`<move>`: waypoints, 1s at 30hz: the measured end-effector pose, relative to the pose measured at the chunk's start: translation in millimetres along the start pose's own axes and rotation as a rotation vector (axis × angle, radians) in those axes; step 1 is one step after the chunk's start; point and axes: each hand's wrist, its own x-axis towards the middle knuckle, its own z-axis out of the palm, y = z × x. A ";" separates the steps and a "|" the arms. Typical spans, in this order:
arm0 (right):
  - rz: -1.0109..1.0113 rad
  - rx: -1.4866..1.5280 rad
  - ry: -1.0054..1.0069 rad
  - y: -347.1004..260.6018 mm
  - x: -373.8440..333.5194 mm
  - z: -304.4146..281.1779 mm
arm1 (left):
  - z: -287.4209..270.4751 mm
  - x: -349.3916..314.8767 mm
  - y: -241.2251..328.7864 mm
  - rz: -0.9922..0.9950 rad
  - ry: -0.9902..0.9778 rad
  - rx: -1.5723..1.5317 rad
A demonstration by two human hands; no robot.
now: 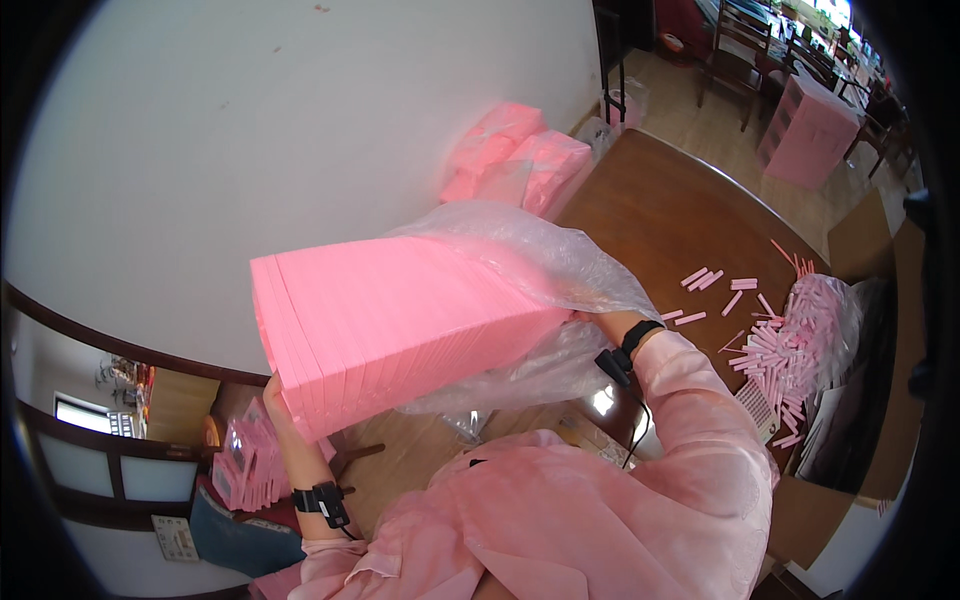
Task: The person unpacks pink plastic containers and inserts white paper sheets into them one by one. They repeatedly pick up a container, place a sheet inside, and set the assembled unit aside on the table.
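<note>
Holding a thick stack of pink sheets slantwise between two hands, stack at the left of the tabletop, with its left end extending past the tabletop's left edge. Sheets are packed face to face, edges showing along the near side; a few at the left end fan slightly apart.

Left hand is in contact at the near lower corner of the stack's left end. Fingers mostly hidden behind the sheets, so can't tell how tightly they close. Right hand is at the opposite end, mostly covered by stack and plastic; can't tell whether it's clenched on sheets, bag or both.

Clear plastic bag sits around the stack's right end, loose film spreading above and below it. Left end is bare. Both wrists carry black bands; right one has a cable running down from it.

Short pink sticks lie scattered toward the tabletop's right edge. Bigger heap of sticks just nearer the wearer along that same edge, partly inside another clear bag. Open cardboard box beside it, outside the right edge. Wrapped pink packs sit beyond the tabletop's left edge, near the white wall.
</note>
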 end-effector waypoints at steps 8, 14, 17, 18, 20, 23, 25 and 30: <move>0.009 0.002 -0.017 -1.1 9.6 6.9 | 48.3 -89.7 33.9 0.155 0.017 0.541; 0.028 0.021 -0.040 0.2 21.3 13.8 | 50.1 -96.2 35.9 0.151 0.072 0.545; 0.041 0.029 -0.054 1.3 28.8 20.8 | 40.1 -100.5 32.6 0.130 0.099 0.515; 0.046 0.034 -0.061 2.3 30.5 23.8 | 36.7 -101.9 31.7 0.120 0.107 0.503; 0.053 0.041 -0.074 2.5 34.2 31.6 | 27.2 -108.5 32.3 0.086 0.130 0.458; 0.063 0.052 -0.101 3.9 38.9 51.8 | 6.1 -119.5 33.6 0.054 0.171 0.395; 0.075 0.070 -0.138 6.6 43.8 72.9 | -15.3 -131.5 34.8 0.037 0.203 0.361; 0.130 0.136 -0.289 31.1 83.0 164.5 | -97.5 -185.4 49.9 -0.005 0.353 0.243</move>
